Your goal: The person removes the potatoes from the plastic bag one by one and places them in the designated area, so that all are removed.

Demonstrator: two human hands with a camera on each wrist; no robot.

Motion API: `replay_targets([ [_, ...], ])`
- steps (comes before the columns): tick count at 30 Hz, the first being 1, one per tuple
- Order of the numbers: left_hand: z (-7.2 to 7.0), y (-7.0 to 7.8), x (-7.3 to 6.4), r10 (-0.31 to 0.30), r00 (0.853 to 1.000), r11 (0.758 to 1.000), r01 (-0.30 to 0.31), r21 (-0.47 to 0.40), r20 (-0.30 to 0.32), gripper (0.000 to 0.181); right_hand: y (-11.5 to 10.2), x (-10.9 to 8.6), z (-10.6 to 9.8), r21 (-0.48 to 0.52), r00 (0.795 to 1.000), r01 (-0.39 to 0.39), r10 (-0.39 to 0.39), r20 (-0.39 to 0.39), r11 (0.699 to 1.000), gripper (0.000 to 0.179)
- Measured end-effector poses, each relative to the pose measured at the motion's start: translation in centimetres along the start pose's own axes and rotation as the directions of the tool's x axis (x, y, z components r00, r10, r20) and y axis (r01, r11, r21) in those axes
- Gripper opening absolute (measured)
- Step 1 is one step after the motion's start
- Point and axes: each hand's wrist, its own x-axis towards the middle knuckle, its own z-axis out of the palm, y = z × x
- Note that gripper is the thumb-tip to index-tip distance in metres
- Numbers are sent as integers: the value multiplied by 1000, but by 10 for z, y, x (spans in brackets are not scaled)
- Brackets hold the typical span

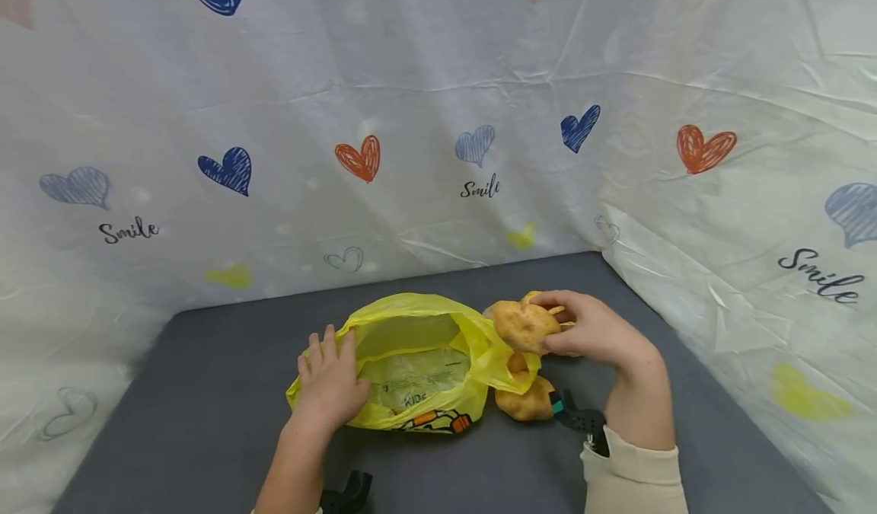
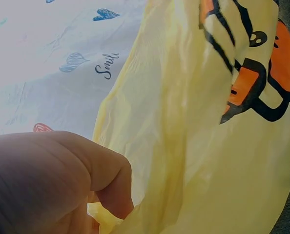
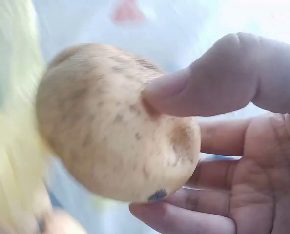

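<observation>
A yellow plastic bag (image 1: 411,419) lies with its mouth spread wide, with printed lettering and an orange-and-black drawing on it. My left hand (image 1: 332,381) holds the bag's left rim; its thumb bends against the plastic (image 2: 174,170) in the left wrist view, while the fingertips are largely hidden there. My right hand (image 1: 592,331) grips a potato (image 1: 524,325) between thumb and fingers, raised at the bag's right side. That potato (image 3: 111,126) shows dark specks and a dent in the right wrist view. Another potato (image 1: 524,401) rests beside the bag's right edge, partly covered by it.
More potatoes sit behind the right hand, mostly hidden by it. The dark grey table (image 1: 233,362) meets a white curtain (image 1: 411,118) printed with hearts at the back and right. A black wrist mount (image 1: 582,420) is strapped to the right wrist.
</observation>
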Motion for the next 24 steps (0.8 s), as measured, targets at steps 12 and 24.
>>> replay_targets([
  [12, -7, -8, 3, 9, 1000, 1000, -9, 16, 13, 79, 74, -32, -32, 122, 940, -335, 322, 114, 934, 69],
  [24, -9, -4, 13, 40, 999, 998, -40, 40, -1, 77, 98, -15, -27, 164, 899, -433, 412, 147, 886, 69],
])
